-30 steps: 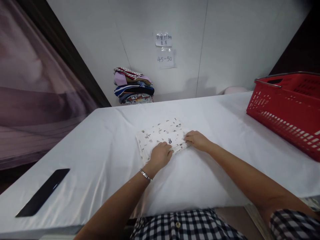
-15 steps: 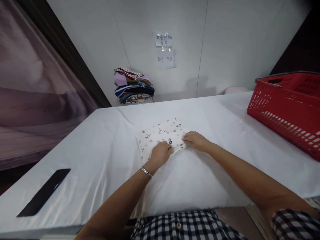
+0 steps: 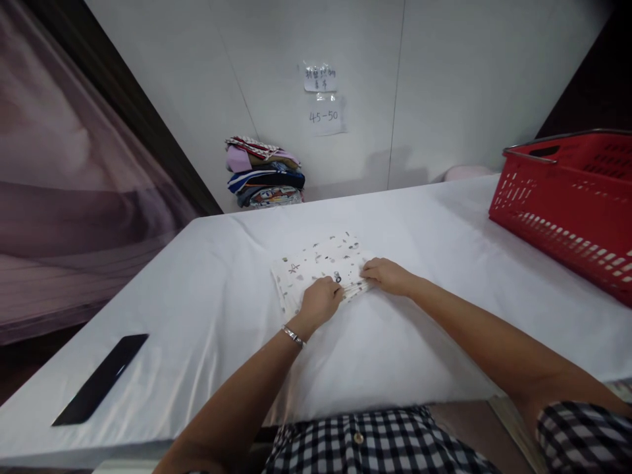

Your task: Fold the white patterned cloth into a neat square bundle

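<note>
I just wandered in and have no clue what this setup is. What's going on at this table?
A person in a checked shirt has both hands on a small folded printed cloth lying on a white table. The left hand and right hand grip its near edge. A stack of folded clothes sits by the wall, a red basket at the right, a dark flat slab at the left.

Camera view slightly shifted rightward.

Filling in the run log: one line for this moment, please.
left hand: on folded patterned cloth | right hand: pinching its near edge | cloth flat on white table
</note>
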Motion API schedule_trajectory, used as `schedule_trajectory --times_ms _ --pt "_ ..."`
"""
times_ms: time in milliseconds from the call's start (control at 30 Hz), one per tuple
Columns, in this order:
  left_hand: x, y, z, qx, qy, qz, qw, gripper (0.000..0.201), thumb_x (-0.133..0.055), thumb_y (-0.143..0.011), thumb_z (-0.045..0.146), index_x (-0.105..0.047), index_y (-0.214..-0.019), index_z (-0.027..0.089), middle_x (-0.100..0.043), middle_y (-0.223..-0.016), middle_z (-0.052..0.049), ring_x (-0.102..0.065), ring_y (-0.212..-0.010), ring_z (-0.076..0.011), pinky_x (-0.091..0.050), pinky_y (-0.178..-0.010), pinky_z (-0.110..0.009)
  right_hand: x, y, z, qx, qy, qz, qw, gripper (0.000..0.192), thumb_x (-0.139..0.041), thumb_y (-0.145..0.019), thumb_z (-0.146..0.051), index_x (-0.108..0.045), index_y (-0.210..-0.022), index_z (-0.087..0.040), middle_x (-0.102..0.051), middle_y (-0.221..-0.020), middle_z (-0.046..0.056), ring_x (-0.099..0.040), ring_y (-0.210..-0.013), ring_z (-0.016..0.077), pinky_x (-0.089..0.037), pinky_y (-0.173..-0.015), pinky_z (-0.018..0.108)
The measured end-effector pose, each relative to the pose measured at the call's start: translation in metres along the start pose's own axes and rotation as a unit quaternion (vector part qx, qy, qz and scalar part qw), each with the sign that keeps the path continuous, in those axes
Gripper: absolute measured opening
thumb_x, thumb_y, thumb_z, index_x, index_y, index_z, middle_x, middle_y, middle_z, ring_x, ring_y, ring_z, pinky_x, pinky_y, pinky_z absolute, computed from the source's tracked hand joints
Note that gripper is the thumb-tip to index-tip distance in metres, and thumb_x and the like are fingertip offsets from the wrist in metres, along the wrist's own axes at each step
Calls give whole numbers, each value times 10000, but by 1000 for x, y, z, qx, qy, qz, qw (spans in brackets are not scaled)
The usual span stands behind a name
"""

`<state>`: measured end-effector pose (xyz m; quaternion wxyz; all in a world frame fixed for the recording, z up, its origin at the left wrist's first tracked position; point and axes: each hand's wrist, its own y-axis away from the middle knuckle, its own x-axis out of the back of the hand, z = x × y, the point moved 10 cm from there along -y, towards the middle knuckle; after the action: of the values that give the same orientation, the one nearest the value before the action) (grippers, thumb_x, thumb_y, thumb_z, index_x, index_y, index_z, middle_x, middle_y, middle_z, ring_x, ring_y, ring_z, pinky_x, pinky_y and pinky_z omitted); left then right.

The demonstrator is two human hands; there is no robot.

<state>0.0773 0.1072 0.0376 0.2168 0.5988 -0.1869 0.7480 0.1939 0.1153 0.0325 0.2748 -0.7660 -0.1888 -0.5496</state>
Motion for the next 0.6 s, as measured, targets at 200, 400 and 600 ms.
schedule_trajectory --times_ms 200,400,600 --pt "-2 -3 0 -11 -7 -4 1000 262 -426 -881 314 -629 -763 198 -598 -864 -36 -534 -827 -162 -369 -643 -249 -1 -3 -2 5 20 -17 1000 245 -481 -848 -152 -684 -982 -180 -646 -1029 101 -563 -934 216 -409 -794 326" --pt "-6 -9 -4 -5 -3 -22 1000 198 -477 -847 308 -651 -825 216 -615 -877 -33 -547 -806 -165 -371 -646 -255 -2 -4 1 -4 16 -16 1000 249 -478 -842 -141 -691 -967 -171 -650 -1013 102 -567 -920 217 -420 -797 331" --pt "-7 -12 -1 -20 -27 -30 999 246 -414 -869 270 -628 -771 200 -618 -865 -39 -549 -800 -168 -361 -641 -259 0 -4 5 -9 -33 -11 999 242 -499 -826 -125 -688 -964 -187 -653 -1007 73 -565 -935 199 -433 -805 309"
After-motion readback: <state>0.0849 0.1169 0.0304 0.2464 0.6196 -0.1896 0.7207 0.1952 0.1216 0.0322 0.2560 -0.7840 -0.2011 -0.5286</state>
